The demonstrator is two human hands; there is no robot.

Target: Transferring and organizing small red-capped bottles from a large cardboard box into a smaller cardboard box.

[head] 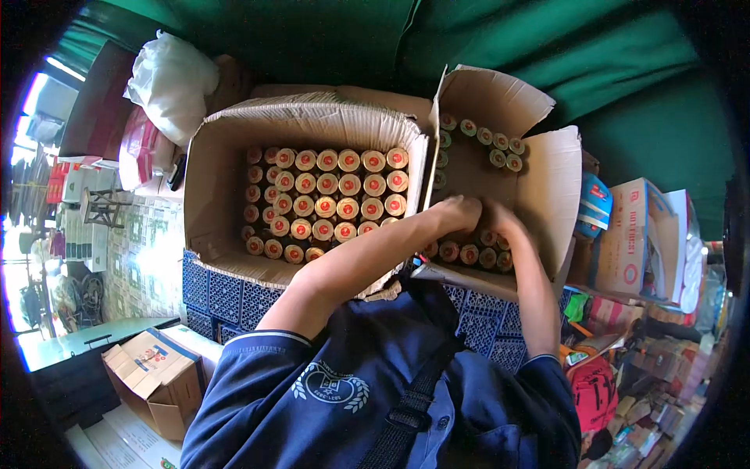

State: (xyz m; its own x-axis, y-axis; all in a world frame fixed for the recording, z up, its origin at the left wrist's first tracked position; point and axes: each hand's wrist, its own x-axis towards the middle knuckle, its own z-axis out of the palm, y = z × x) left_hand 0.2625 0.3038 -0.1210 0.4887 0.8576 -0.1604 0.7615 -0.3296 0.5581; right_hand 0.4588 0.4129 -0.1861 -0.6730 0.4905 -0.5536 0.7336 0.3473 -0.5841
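Note:
Both my hands reach down into an open cardboard box [551, 176] on the right. My left hand [463, 212] and my right hand [495, 216] are close together over its middle, wrists bent. Their fingers are hidden, so any grip does not show. Round-topped containers [469, 254] stand in the box along its near side, and others [500, 140] line its far and left sides. To the left, a larger open carton [222, 138] holds rows of upright containers with pale gold lids [348, 184], each bearing a red mark. My left forearm crosses this carton's near right corner.
Blue lattice-patterned crates [261, 302] are under the boxes. A green curtain [351, 35] hangs behind. At left are a white plastic bag [173, 88] and a smaller carton [155, 375]; at right stands another open carton [621, 240] near a pink bag [592, 393].

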